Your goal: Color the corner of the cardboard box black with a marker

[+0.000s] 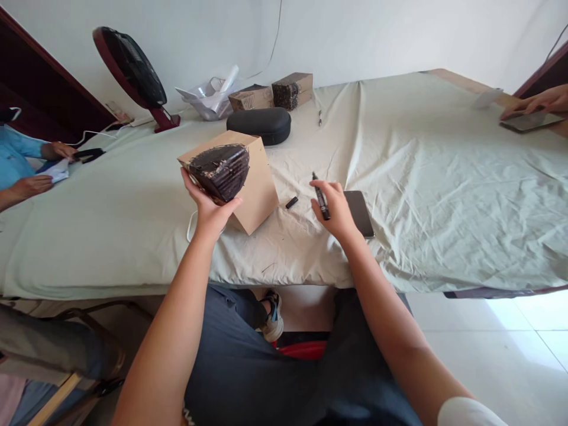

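My left hand grips a brown cardboard box by its near left side, fingers underneath and thumb in front. The box is tilted, and one part of it carries a dense black scribbled patch with rough, streaky edges. To the right, my right hand holds a black marker pen between thumb and fingers, apart from the box, its uncapped tip pointing away from me. The black marker cap lies on the cloth between box and pen. Just beside my right hand rests a dark phone-like device.
Behind the box sit a black hard case, two scribbled cardboard boxes, a plastic bag and a fan. A pen lies farther back. Other people's hands show at left and right on the cloth-covered table.
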`<act>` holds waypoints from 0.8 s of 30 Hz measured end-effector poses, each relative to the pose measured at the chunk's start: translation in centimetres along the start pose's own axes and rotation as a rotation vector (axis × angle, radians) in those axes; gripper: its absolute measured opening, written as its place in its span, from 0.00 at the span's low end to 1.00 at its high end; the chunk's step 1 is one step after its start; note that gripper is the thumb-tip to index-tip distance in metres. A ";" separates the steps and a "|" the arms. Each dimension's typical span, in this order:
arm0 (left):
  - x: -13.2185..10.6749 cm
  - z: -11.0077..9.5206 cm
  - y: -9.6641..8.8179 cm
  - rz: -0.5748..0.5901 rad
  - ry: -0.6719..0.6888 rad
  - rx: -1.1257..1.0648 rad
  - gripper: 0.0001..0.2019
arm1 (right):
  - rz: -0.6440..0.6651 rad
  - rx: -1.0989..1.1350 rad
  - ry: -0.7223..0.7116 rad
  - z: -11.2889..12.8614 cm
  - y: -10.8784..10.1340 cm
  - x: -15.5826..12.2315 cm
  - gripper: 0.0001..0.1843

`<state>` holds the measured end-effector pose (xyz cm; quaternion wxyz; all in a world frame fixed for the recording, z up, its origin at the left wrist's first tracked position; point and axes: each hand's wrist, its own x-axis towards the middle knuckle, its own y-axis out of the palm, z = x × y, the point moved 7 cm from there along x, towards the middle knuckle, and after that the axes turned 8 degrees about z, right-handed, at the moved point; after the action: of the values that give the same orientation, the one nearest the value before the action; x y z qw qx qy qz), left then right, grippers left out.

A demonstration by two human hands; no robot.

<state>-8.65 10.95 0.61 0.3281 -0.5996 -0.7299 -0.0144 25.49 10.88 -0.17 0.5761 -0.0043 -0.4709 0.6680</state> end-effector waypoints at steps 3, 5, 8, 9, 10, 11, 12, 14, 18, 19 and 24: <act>0.0 -0.3 1.6 0.049 -0.035 -0.111 0.71 | 0.289 -0.159 0.072 -1.0 4.0 -0.4 0.30; 0.0 -1.1 2.3 0.083 -0.066 -0.159 0.68 | 0.420 -0.186 0.115 -1.3 6.2 -0.7 0.33; 0.0 -2.1 2.5 0.067 -0.105 -0.232 0.60 | 0.522 -0.182 0.155 -1.7 7.9 -1.0 0.32; 0.0 -2.2 2.4 0.052 -0.121 -0.253 0.56 | 0.527 -0.186 0.160 -1.9 8.1 -0.9 0.31; 0.0 -2.2 2.4 0.039 -0.143 -0.272 0.53 | 0.518 -0.197 0.161 -1.9 8.0 -0.8 0.31; 0.0 -2.2 2.5 0.028 -0.168 -0.290 0.49 | 0.502 -0.213 0.159 -1.9 7.8 -0.7 0.32; 0.0 -2.1 2.5 0.019 -0.194 -0.306 0.46 | 0.484 -0.231 0.156 -1.9 7.6 -0.6 0.33; -0.1 -1.9 2.8 0.014 -0.243 -0.330 0.41 | 0.466 -0.261 0.150 -1.8 7.3 -0.5 0.37; -0.5 -1.1 3.4 0.002 -0.341 -0.341 0.33 | 0.507 -0.255 0.126 -1.3 7.8 -0.8 0.41; -0.5 -0.8 3.6 -0.005 -0.356 -0.333 0.32 | 0.514 -0.246 0.129 -1.2 7.9 -0.8 0.40; 0.2 0.4 4.6 0.056 -0.268 -0.243 0.34 | 0.470 -0.243 0.143 -1.1 7.6 -0.8 0.35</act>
<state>-4.75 12.55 -1.30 0.1531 -0.6514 -0.7430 -0.0135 20.52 11.76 -6.02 0.4324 -0.2298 -0.4917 0.7200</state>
